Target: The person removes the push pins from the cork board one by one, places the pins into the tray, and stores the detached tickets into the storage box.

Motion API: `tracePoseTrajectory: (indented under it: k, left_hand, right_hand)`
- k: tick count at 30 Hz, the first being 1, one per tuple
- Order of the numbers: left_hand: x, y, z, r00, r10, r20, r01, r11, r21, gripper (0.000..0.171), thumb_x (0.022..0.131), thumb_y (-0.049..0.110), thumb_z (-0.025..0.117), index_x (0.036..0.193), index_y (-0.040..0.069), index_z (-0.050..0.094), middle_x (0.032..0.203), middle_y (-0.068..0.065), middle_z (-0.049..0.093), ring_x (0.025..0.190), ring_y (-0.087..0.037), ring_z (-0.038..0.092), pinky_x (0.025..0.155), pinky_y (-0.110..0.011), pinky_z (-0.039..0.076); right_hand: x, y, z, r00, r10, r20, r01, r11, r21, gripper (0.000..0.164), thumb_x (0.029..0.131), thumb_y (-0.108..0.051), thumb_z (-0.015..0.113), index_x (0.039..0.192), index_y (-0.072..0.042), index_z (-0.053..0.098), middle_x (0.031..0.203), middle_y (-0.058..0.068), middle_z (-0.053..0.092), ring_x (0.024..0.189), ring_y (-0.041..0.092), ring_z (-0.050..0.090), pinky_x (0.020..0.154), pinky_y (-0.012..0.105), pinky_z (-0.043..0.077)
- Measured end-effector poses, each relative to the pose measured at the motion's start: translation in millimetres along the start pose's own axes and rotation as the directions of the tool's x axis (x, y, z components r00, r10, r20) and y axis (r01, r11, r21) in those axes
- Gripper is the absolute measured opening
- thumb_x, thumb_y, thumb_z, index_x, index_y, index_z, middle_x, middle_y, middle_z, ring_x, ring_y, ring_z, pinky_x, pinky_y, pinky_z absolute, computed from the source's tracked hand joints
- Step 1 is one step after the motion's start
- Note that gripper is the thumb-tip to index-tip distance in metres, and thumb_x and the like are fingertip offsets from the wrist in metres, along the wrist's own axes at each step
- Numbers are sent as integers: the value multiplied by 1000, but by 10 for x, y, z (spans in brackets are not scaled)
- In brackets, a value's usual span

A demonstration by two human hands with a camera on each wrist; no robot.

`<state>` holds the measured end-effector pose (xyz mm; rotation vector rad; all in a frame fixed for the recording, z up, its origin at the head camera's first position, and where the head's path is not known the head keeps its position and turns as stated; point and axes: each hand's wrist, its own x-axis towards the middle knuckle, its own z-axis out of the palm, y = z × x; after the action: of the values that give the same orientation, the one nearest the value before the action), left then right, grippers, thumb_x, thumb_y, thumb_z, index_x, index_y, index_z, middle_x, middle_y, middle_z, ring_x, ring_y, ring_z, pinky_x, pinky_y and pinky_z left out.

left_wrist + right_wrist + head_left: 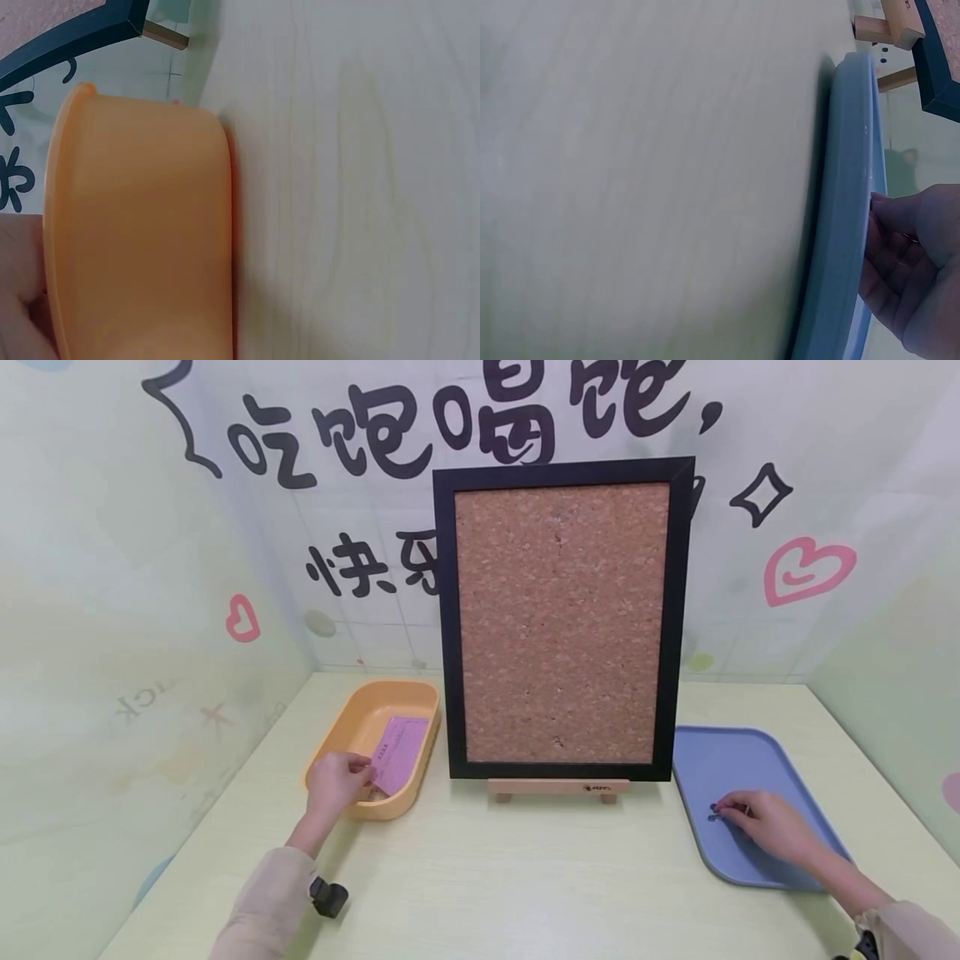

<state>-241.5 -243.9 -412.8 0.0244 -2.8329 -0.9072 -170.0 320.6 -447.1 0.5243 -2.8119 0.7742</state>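
Observation:
At the near left side of an orange plastic bin [372,811], my left hand [335,781] reaches over the rim and pinches the edge of a purple printed card [405,750]. The card leans inside the bin. Low over a blue tray [738,756], my right hand [776,828] has thumb and fingers together at some tiny dark and reddish pieces that look like pushpins [713,817]. The fingers partly cover them. In the right wrist view the tray's wall hides the fingertips; the bin's wall [142,225] hides most of the left fingers in the left wrist view.
Between bin and tray a black-framed cork board [562,627] stands upright on a small wooden easel [558,787]. All three rest on a pale wood-grain table [525,877]. Behind is a printed backdrop [367,635], with side panels left and right.

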Motion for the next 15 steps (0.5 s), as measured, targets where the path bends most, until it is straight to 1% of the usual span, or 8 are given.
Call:
tracePoseTrajectory:
  k: [4, 6, 9, 12, 15]
  left_hand:
    - [-16, 11, -31, 1000, -7, 30, 7, 1000, 7, 22, 80, 10, 65, 94, -8, 66, 87, -19, 67, 67, -19, 62, 54, -26, 50]
    - [-17, 9, -55, 999, -11, 33, 10, 1000, 14, 24, 80, 11, 65, 95, -8, 66, 87, -19, 67, 68, -20, 62, 55, -27, 50]
    - [-14, 2, -100, 1000, -1, 21, 0, 1000, 31, 27, 80, 13, 67, 96, -8, 66, 87, -20, 67, 72, -24, 63, 58, -31, 51]
    - [-7, -21, -145, 1000, 21, 8, -22, 998, 50, 29, 79, 15, 69, 97, -8, 66, 88, -20, 67, 75, -28, 64, 61, -34, 52]
    - [-2, -48, -185, 999, 33, 11, -33, 998, 61, 30, 78, 15, 69, 98, -8, 65, 89, -20, 67, 77, -29, 64, 63, -36, 52]
  right_hand:
    - [11, 2, -21, 999, -18, -31, 18, 1000, 5, 10, 78, 6, 62, 80, -2, 67, 71, -2, 63, 55, -5, 42, 46, 20, 38]
    - [26, 0, -42, 999, -21, -39, 21, 1000, 2, 10, 78, 6, 62, 80, -2, 68, 72, 0, 64, 57, -5, 43, 47, 20, 39]
    - [55, -12, -93, 1000, 15, -8, -15, 1000, 11, 9, 80, 5, 60, 83, 0, 67, 71, -1, 63, 54, -4, 43, 46, 21, 39]
    - [86, -40, -153, 997, 68, 33, -68, 997, 24, 9, 84, 1, 58, 87, 1, 67, 69, -3, 60, 51, -2, 41, 44, 21, 38]
    - [120, -72, -206, 995, 85, 53, -86, 996, 21, 11, 86, -2, 56, 89, 1, 66, 68, -4, 58, 50, 0, 43, 44, 22, 38]
